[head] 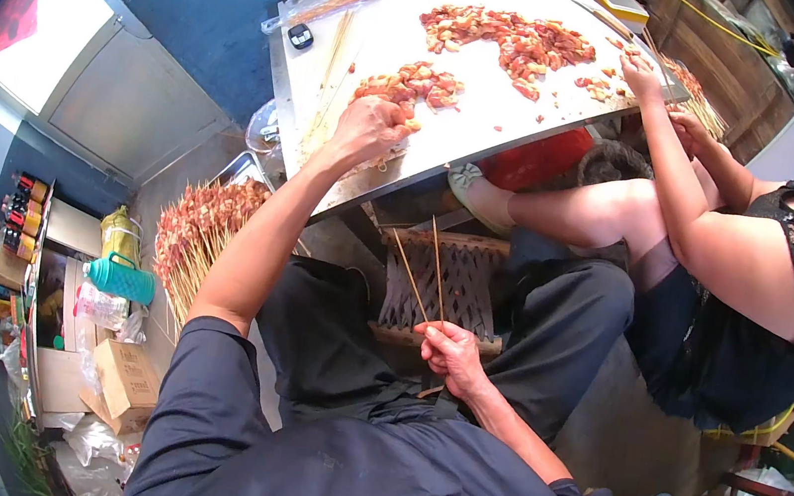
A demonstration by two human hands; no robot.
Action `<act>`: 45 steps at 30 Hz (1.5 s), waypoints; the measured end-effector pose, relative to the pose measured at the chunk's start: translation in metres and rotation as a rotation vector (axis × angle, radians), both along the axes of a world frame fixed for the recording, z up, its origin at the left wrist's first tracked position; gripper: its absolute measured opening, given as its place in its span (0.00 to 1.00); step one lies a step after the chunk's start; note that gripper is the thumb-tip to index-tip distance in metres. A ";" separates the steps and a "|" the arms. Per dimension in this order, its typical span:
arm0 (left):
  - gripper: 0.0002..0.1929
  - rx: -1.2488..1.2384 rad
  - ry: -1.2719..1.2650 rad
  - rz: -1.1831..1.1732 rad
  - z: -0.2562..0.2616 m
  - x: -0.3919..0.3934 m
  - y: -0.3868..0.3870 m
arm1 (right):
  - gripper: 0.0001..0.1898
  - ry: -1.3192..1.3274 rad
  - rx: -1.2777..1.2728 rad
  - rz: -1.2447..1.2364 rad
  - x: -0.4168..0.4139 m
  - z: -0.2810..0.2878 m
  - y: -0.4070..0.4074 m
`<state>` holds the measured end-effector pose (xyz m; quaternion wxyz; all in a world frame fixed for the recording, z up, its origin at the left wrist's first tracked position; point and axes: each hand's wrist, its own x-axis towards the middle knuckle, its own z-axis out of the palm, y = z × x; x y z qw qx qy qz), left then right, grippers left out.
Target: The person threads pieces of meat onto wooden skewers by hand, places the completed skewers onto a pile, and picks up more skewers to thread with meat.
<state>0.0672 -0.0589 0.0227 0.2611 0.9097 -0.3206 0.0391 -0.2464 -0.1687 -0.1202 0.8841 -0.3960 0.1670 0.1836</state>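
My left hand (pixel 373 128) reaches over the white tabletop (pixel 459 117) with bent fingers at the near side of a small pile of raw meat pieces (pixel 419 81). Whether it grips a piece cannot be made out. In front of my lap, my right hand (pixel 454 353) pinches two thin wooden skewers (pixel 437 268), which spread apart in a V and carry no meat. A larger pile of raw meat (pixel 529 43) lies farther back. Loose bare skewers (pixel 335 52) rest on the table's left part. Many loaded meat skewers (pixel 212 224) stand bundled beside my left arm.
A person (pixel 742 256) sits at my right, hands at the table's right corner near more loaded skewers (pixel 695 99). Below the table are a woven-seat stool (pixel 440 291) and a red basin (pixel 537 157). A teal thermos (pixel 122 279) and cardboard box (pixel 127 382) stand at left.
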 end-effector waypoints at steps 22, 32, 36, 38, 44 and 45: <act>0.10 -0.343 0.360 0.149 0.036 0.005 0.046 | 0.10 -0.003 0.034 -0.012 0.001 0.008 -0.001; 0.08 0.008 -0.376 0.251 0.013 0.023 0.078 | 0.10 -0.004 0.047 -0.008 0.002 0.002 0.002; 0.09 -0.111 -0.026 0.252 0.019 0.011 0.058 | 0.10 0.012 0.027 -0.016 0.001 0.002 0.000; 0.08 -0.023 -0.040 0.189 0.015 0.012 0.048 | 0.10 0.011 0.036 -0.020 0.001 0.003 -0.001; 0.08 0.165 0.029 0.157 0.005 0.023 0.049 | 0.10 0.005 0.042 -0.015 0.001 0.004 0.000; 0.08 0.170 0.072 0.120 0.005 0.021 0.050 | 0.10 0.005 0.039 -0.020 0.001 0.004 -0.001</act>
